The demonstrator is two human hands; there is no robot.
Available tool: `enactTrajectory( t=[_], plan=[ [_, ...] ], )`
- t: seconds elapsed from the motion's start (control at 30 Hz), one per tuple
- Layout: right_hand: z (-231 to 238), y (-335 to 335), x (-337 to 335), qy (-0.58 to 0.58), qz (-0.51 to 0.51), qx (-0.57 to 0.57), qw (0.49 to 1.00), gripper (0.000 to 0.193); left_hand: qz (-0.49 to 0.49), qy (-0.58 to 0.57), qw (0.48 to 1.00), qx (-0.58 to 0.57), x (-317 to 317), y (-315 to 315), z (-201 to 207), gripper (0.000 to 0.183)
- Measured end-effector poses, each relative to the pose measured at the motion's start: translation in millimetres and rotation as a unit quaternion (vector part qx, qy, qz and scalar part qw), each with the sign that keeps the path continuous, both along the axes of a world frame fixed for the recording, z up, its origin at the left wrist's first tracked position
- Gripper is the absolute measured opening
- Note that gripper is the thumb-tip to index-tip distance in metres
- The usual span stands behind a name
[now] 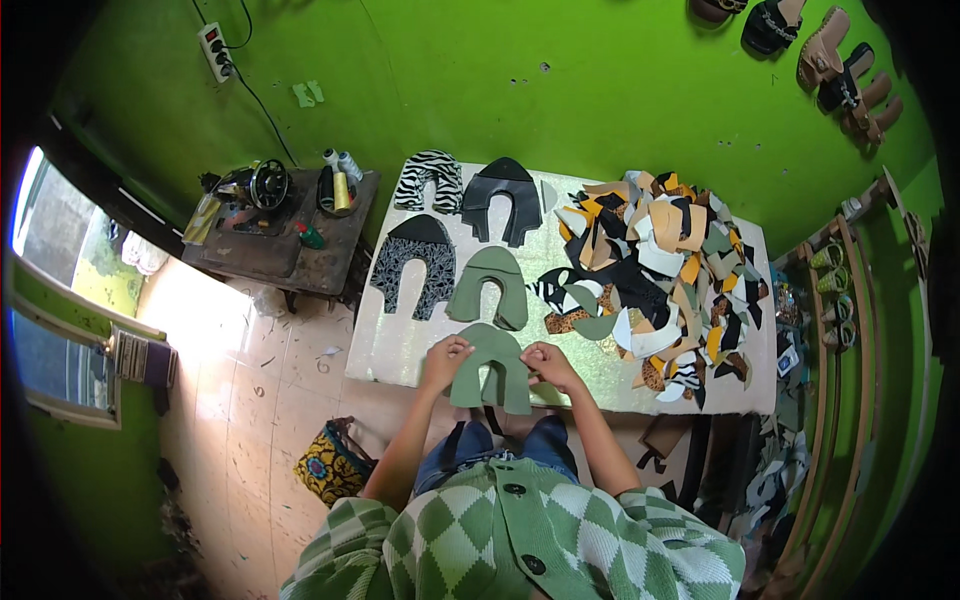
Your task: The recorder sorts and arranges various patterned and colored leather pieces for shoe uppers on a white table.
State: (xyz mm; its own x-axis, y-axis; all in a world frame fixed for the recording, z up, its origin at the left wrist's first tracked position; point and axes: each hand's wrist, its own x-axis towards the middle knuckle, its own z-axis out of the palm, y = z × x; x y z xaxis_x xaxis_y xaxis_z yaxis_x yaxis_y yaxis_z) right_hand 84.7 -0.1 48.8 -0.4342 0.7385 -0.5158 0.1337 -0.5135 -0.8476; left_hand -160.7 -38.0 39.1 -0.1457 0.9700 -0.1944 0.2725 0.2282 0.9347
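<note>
A green U-shaped shoe upper piece (490,346) is held up at the table's front edge, its curved end away from me and its two legs toward me. My left hand (447,362) pinches its left side, fingers closed. At the opposite side, my right hand (548,366) grips it with thumb and fingers. Just beyond lies a stack of similar green uppers (487,275). Behind it are a black upper stack (498,190), a zebra-striped one (428,172) and a black-and-grey patterned one (402,265).
A large heap of leather scraps (670,260) covers the right of the pale table (375,350). On the left, a sewing machine (262,187) and thread cones (342,185) stand on a wooden table. A patterned bag (328,462) is on the floor; sandals (825,50) hang on the wall.
</note>
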Motion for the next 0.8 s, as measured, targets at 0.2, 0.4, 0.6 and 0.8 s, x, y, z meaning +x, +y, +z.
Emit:
enactTrajectory(
  t=[0.2,0.4,0.6,0.8],
  plan=[
    [-40,-11,-64,-0.071,-0.129,0.083,0.986,0.011,-0.032,0.092,0.994,0.048,-43,15,-33,0.019],
    [-50,-13,-75,-0.275,-0.163,0.299,0.899,0.016,-0.052,0.156,0.986,0.031,-44,21,-43,0.026],
    [-25,-31,-68,-0.370,-0.104,0.257,0.887,0.032,-0.054,0.222,0.973,-0.028,-54,6,-30,0.042],
    [-31,-56,-57,-0.353,-0.023,0.191,0.916,0.039,-0.102,0.195,0.970,-0.101,-73,-25,-32,0.048]
  ],
)
